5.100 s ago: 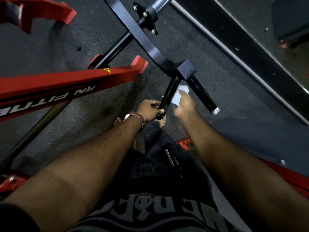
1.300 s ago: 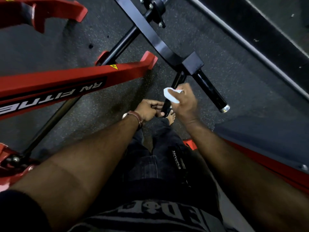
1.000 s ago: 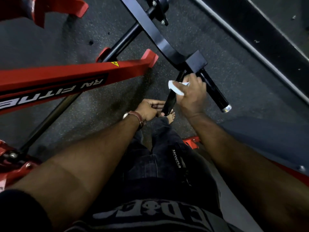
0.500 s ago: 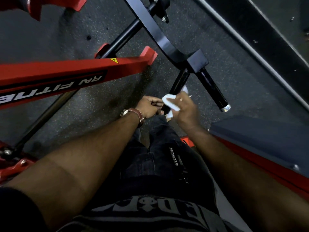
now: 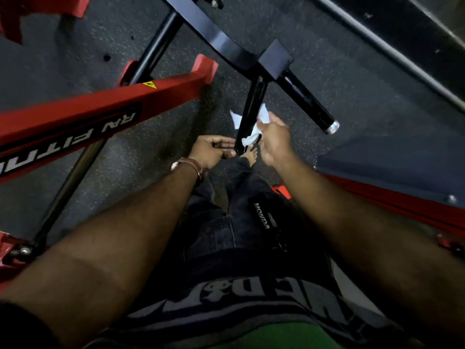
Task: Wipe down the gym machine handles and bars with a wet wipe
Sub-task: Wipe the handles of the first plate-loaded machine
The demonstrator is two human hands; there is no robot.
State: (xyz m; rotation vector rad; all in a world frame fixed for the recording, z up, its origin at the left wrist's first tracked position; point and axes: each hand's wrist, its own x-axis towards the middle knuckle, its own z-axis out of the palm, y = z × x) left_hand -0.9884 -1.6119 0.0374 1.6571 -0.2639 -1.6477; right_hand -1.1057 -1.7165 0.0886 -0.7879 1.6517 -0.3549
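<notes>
right hand (image 5: 273,141) pinches the white wipe (image 5: 251,127), which is wrapped around the black handle (image 5: 250,114). left hand (image 5: 212,152) is half open, fingers curled, just beside the handle's low end.

Just one camera here, a wide-angle strapped to the person's head, looking steeply down and a bit forward past both forearms to the speckled rubber floor (image 5: 339,79). It sits pretty close, so the black machine handle (image 5: 251,107) lands mid-frame and the red frame beam (image 5: 75,122) bends toward the left edge.
</notes>
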